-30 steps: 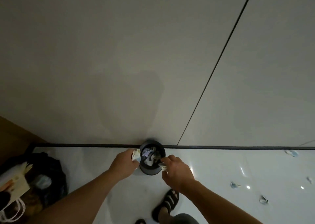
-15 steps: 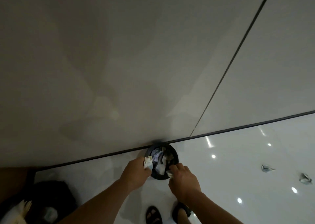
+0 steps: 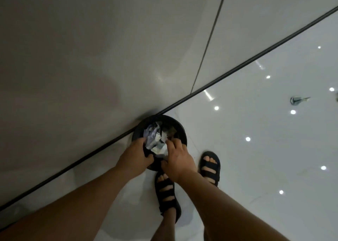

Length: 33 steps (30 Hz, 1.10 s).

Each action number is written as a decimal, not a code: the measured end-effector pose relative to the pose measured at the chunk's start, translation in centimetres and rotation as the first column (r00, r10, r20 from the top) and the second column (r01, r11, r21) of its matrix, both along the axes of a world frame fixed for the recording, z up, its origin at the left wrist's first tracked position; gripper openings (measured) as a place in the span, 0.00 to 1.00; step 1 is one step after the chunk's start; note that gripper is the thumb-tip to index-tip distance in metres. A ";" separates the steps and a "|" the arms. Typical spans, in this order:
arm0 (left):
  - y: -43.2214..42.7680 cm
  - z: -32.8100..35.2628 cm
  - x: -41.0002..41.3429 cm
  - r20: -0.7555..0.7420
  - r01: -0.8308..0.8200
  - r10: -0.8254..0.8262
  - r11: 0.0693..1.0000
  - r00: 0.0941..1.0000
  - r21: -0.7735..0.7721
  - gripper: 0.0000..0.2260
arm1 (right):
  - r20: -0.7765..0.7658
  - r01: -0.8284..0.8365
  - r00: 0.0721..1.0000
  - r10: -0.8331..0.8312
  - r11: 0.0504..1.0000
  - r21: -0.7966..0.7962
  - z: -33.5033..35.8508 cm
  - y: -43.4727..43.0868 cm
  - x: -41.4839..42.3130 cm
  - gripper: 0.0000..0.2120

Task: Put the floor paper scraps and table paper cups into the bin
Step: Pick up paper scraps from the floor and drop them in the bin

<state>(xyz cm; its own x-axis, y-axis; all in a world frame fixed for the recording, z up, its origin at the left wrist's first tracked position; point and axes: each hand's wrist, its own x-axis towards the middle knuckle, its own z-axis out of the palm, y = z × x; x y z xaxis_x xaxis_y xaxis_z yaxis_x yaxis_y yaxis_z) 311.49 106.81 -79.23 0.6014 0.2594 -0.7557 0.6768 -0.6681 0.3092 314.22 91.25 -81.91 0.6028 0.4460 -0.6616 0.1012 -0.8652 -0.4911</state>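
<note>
Paper scraps in bin, between left hand, right hand

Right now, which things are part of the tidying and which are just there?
Part of the job:
black bin
crumpled paper in the bin
paper scrap on the floor
left hand
right hand

Just there:
black sandals
wall

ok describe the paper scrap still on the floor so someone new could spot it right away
Follow the dark baseboard strip where wall meets glossy white floor, out to the far right. The scrap lies alone there, small, grey and crumpled, unlike the round ceiling-light reflections around it.
</note>
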 end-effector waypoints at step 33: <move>-39.1 28.8 16.3 0.271 0.661 -0.652 0.747 0.708 0.073 0.30 | 0.323 0.683 0.713 -0.622 0.721 -0.118 28.2 -43.7 5.2 0.35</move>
